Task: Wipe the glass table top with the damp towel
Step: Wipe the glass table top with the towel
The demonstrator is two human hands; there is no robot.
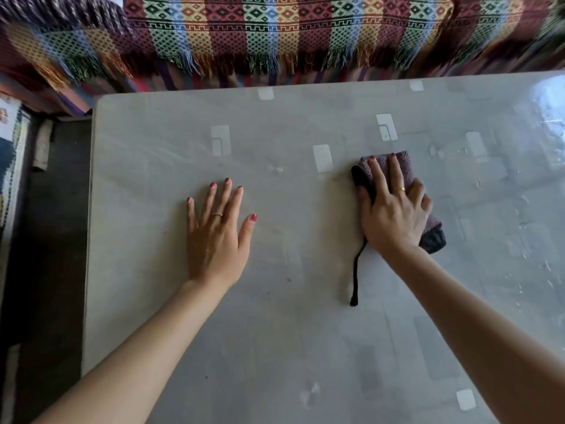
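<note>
The right hand (394, 215) lies palm down on the damp towel (400, 191), its grip pressing rather than clenching: fingers stretched forward along the cloth, thumb hooked round the towel's left edge. A thin gold ring sits on one finger, and the nails are painted dark red. The towel is a folded oblong of mauve terry pile with a darker, near-black border. Its long axis runs away from the person, tilted so the far end lies a little left of the near end, which pokes out beyond the wrist on the right. A black cord (356, 273) trails from under the heel of that hand toward the person, lying slack on the glass.

The left hand (217, 237) is released and holds nothing; it rests flat with fingers spread, well apart to the left of the towel. It wears a thin ring too.

Both hands rest on the glass bench top (275, 332), pale grey, smooth and glossy, with rounded corners and faint streaks. Right of the towel grip the glass shows droplets and bright glare. Beyond the fingertips hangs a woven, fringed blanket (275, 32) in striped diamond patterns.
</note>
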